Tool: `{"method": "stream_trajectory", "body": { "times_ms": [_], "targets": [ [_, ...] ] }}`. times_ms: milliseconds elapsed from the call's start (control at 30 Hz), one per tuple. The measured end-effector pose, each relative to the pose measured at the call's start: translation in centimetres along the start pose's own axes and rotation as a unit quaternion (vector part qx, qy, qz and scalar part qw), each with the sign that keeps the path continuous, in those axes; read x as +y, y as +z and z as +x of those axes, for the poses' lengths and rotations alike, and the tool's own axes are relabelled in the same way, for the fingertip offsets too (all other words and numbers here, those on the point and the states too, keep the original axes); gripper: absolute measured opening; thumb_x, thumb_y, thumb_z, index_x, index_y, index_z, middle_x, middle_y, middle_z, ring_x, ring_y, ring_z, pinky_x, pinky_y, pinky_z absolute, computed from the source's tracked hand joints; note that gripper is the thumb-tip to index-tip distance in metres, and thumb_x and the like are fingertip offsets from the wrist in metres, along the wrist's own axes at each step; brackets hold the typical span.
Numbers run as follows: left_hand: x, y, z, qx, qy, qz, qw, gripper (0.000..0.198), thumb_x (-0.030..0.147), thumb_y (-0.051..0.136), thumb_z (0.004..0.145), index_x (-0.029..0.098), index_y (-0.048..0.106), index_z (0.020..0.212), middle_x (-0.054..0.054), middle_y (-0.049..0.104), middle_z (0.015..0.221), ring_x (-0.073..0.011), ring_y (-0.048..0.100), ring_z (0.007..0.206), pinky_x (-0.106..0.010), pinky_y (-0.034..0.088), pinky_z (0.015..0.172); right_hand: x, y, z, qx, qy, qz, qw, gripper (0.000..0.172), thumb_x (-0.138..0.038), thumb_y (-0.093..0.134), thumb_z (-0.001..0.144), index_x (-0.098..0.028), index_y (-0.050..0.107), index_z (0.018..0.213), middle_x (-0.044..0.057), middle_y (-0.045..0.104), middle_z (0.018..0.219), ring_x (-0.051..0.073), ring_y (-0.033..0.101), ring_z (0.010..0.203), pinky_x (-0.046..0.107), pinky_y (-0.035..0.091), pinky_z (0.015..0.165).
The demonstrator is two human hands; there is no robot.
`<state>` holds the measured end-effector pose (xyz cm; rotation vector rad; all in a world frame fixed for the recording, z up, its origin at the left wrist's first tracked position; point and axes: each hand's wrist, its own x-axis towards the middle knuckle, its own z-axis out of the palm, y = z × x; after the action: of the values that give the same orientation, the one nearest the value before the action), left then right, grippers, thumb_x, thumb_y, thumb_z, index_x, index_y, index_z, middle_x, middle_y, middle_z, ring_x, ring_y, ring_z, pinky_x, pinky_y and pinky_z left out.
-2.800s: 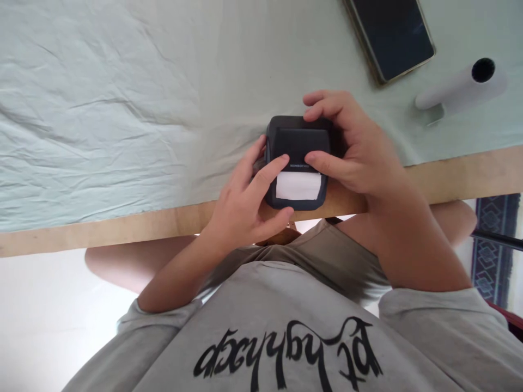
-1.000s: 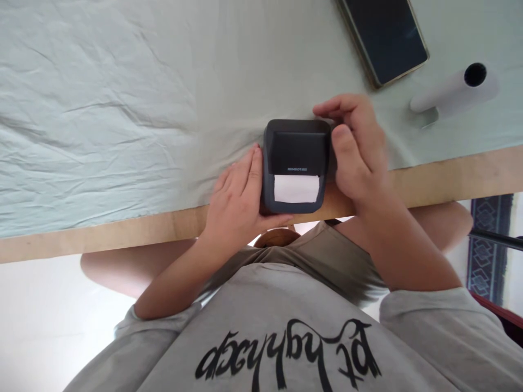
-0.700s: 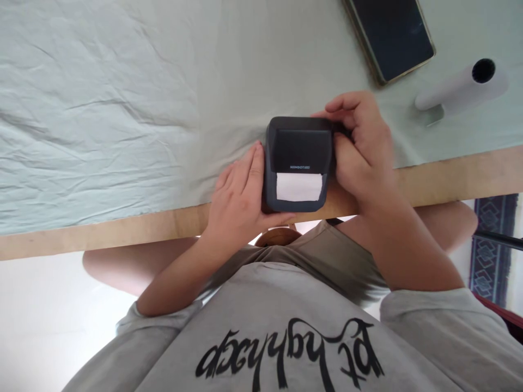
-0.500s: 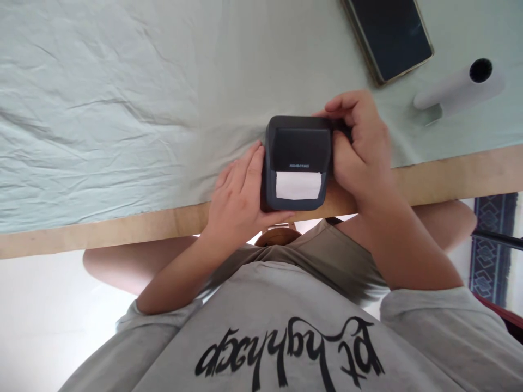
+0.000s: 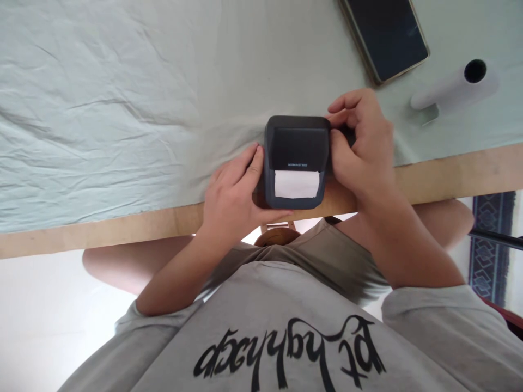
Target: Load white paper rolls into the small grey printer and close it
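One printer; left hand half-open against it, right hand curled at its corner, hold unclear; one phone, cut off.

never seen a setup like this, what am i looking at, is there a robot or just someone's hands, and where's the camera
There is no robot here: you see a person's two bare hands. The camera is worn on the head, looking down, so the grey shirt at the bottom is the wearer's own.

The left hand and right hand are on either side of a black label printer, with white paper showing at its front. I can't tell whether it is slightly raised.

A pale green cloth covers most of the wooden table. On it lie a smartphone and a white cylindrical object with a dark round end, which I can't identify.
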<state>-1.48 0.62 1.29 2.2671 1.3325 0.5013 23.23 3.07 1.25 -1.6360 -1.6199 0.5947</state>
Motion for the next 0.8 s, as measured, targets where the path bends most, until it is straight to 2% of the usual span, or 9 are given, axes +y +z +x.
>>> {"method": "stream_trajectory", "body": {
  "times_ms": [133, 300, 400, 500, 567, 600, 700, 800],
  "targets": [
    [-0.2, -0.1, 0.2, -0.004, 0.002, -0.005, 1.000, 0.107, 0.086, 0.079, 0.077, 0.024, 0.051, 0.159, -0.019, 0.057, 0.162, -0.0410, 0.060, 0.147, -0.055, 0.049, 0.125, 0.2, -0.1, 0.1, -0.014, 0.006, 0.014, 1.000, 0.022, -0.027, 0.065, 0.092, -0.034, 0.057, 0.111, 0.000, 0.077, 0.095, 0.029, 0.074, 0.098, 0.050, 0.055, 0.101],
    [0.1, -0.2, 0.1, -0.004, -0.010, 0.003, 1.000, 0.103, 0.088, 0.075, 0.079, 0.028, 0.051, 0.159, -0.015, 0.059, 0.162, -0.0403, 0.060, 0.148, -0.055, 0.050, 0.122, 0.4, 0.2, 0.0, -0.001, 0.007, 0.020, 1.000, 0.025, -0.024, 0.064, 0.087, -0.032, 0.057, 0.111, -0.001, 0.077, 0.092, 0.026, 0.072, 0.086, 0.048, 0.056, 0.088],
    [0.2, -0.5, 0.1, -0.009, -0.008, 0.002, 1.000, 0.106, 0.093, 0.067, 0.081, 0.027, 0.047, 0.161, -0.015, 0.058, 0.163, -0.0400, 0.058, 0.150, -0.054, 0.049, 0.122, 0.4, 0.1, -0.1, 0.012, -0.008, 0.046, 0.999, 0.018, -0.027, 0.058, 0.093, -0.031, 0.060, 0.111, -0.001, 0.076, 0.097, 0.024, 0.073, 0.093, 0.047, 0.056, 0.091],
    [0.2, -0.8, 0.0, -0.024, -0.009, -0.008, 1.000, 0.090, 0.085, 0.054, 0.094, 0.027, 0.045, 0.163, -0.013, 0.056, 0.166, -0.0371, 0.054, 0.153, -0.052, 0.047, 0.122, 0.4, -0.7, -0.2, 0.011, -0.125, 0.070, 0.990, 0.024, -0.042, 0.061, 0.096, -0.034, 0.063, 0.118, 0.002, 0.073, 0.116, 0.028, 0.070, 0.113, 0.051, 0.057, 0.100],
    [0.1, -0.9, 0.0, -0.026, -0.009, -0.009, 1.000, 0.079, 0.076, 0.048, 0.101, 0.026, 0.045, 0.163, -0.012, 0.056, 0.165, -0.0358, 0.054, 0.154, -0.050, 0.046, 0.121, 0.3, -1.3, -0.1, -0.022, -0.207, 0.055, 0.976, 0.040, -0.056, 0.075, 0.086, -0.037, 0.065, 0.120, 0.004, 0.070, 0.124, 0.032, 0.066, 0.120, 0.056, 0.056, 0.106],
    [0.1, -0.9, 0.0, -0.025, -0.008, -0.008, 1.000, 0.077, 0.073, 0.047, 0.102, 0.024, 0.046, 0.162, -0.012, 0.057, 0.165, -0.0357, 0.054, 0.154, -0.050, 0.046, 0.121, 0.3, -1.6, 0.0, -0.046, -0.222, 0.041, 0.973, 0.046, -0.059, 0.080, 0.080, -0.038, 0.067, 0.118, 0.005, 0.070, 0.125, 0.034, 0.066, 0.120, 0.058, 0.056, 0.108],
    [-0.1, -0.7, 0.0, -0.025, -0.003, -0.008, 1.000, 0.077, 0.072, 0.049, 0.101, 0.022, 0.048, 0.160, -0.014, 0.058, 0.163, -0.0366, 0.056, 0.151, -0.049, 0.046, 0.120, 0.3, -1.7, -0.1, -0.079, -0.173, 0.005, 0.982, 0.047, -0.064, 0.082, 0.077, -0.036, 0.069, 0.112, 0.006, 0.071, 0.120, 0.036, 0.066, 0.118, 0.061, 0.057, 0.108],
    [-0.1, -0.6, 0.0, -0.026, 0.000, -0.008, 1.000, 0.077, 0.072, 0.049, 0.101, 0.021, 0.049, 0.160, -0.015, 0.059, 0.162, -0.0375, 0.057, 0.150, -0.049, 0.046, 0.119, 0.1, -1.1, -0.3, -0.005, -0.135, -0.008, 0.991, 0.046, -0.070, 0.079, 0.079, -0.033, 0.069, 0.103, 0.007, 0.068, 0.098, 0.035, 0.068, 0.107, 0.058, 0.061, 0.097]
  ]
}}
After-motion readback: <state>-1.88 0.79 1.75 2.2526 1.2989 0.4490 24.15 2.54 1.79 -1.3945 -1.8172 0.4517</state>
